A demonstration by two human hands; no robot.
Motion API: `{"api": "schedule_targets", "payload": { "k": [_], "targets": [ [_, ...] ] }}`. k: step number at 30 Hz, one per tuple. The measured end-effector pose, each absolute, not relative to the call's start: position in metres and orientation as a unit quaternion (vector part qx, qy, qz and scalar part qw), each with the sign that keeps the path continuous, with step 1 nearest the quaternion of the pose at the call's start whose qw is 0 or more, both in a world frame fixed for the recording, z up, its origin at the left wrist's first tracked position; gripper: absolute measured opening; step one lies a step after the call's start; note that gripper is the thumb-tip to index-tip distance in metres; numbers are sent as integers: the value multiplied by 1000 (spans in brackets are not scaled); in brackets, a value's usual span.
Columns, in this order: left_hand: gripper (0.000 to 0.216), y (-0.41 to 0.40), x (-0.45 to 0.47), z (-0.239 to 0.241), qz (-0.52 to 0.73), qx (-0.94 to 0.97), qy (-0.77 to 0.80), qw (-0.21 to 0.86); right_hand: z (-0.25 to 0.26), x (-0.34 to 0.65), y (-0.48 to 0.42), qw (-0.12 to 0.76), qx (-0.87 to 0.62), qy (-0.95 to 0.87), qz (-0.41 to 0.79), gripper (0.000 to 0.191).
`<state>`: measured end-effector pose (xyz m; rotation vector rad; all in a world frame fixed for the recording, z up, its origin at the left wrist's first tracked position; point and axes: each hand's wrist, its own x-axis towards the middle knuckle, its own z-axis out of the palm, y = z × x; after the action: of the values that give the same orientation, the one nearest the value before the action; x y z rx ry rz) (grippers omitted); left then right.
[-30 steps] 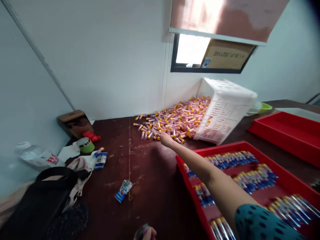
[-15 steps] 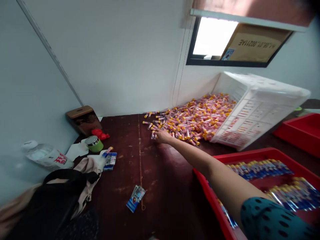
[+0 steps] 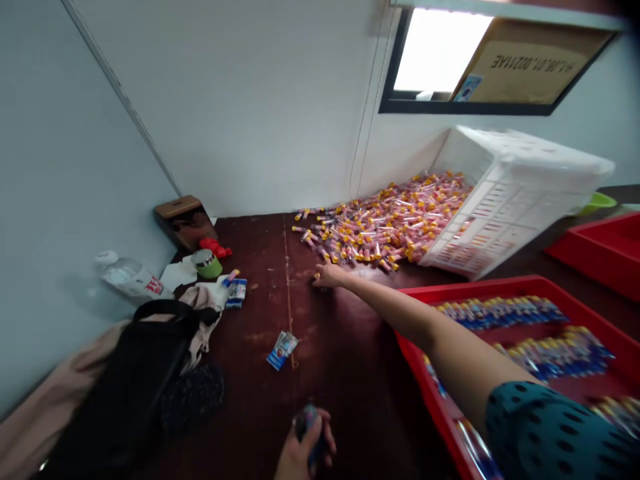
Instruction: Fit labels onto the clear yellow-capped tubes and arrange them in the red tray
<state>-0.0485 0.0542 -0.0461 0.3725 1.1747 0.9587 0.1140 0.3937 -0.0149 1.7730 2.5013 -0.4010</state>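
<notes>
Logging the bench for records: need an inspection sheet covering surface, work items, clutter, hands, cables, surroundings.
Surface: dark red-brown table, scuffed.
Work items: yellow-capped tubes heaped at tipped white crate; yellow-and-blue pieces in nearer red tray; printed cards on table.
Clutter: bottle, green cup, black bag, all at left.
Left hand: fingers round dark item, blurred.
Right hand: in front of tubes; grip unclear.
Cables: nothing seen; thin cords hang near window.
Surroundings: pale wall; cardboard across part of window.

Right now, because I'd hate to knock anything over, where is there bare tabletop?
The dark reddish table is bare between the central blue printed cards and the filled red plastic tray, and left of the heaped pink yellow-capped tubes. It's crowded around the black bag and tilted white plastic basket.
</notes>
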Motion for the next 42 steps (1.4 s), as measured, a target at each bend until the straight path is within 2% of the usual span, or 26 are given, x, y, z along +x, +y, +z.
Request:
{"api": "schedule_targets", "payload": {
  "k": [2, 4, 7, 11, 13, 16, 21, 24, 28, 36, 42],
  "targets": [
    [43, 49, -48, -37, 445, 157, 520, 712, -23, 130, 340, 29, 545, 825, -145, 61],
    [37, 47, -47, -30, 434, 171, 499, 730, -27, 147, 285, 30, 521, 837, -161, 59],
    [34, 45, -42, -27, 420, 210, 497, 730, -27, 168, 222, 16, 511, 842, -172, 46],
    [37, 38, -27, -24, 427, 224, 488, 727, -19, 184, 183, -88, 496, 842, -194, 19],
    [38, 34, -20, -20, 434, 216, 470, 738, -14, 191, 174, -128, 489, 836, -215, 13],
    [36, 28, -15, -15, 435, 220, 461, 741, -6, 200, 155, -147, 478, 826, -260, 16],
    [36, 21, -6, -15, 475, 233, 515, 675, 13, 202, 103, -232, 358, 797, -428, 19],
    [37, 17, 4, -13, 505, 236, 518, 649, 21, 192, 75, -271, 341, 794, -424, 12],
    [37, 13, 11, -3, 518, 250, 503, 645, 23, 185, 60, -277, 352, 795, -408, 18],
    [29, 11, -7, -1, 355, 371, 493, 702, 28, 198, 63, -248, 343, 801, -424, 15],
    [30, 8, -7, -15, 370, 360, 521, 679, 38, 217, 68, -333, 449, 640, -527, 33]
  ]
}}
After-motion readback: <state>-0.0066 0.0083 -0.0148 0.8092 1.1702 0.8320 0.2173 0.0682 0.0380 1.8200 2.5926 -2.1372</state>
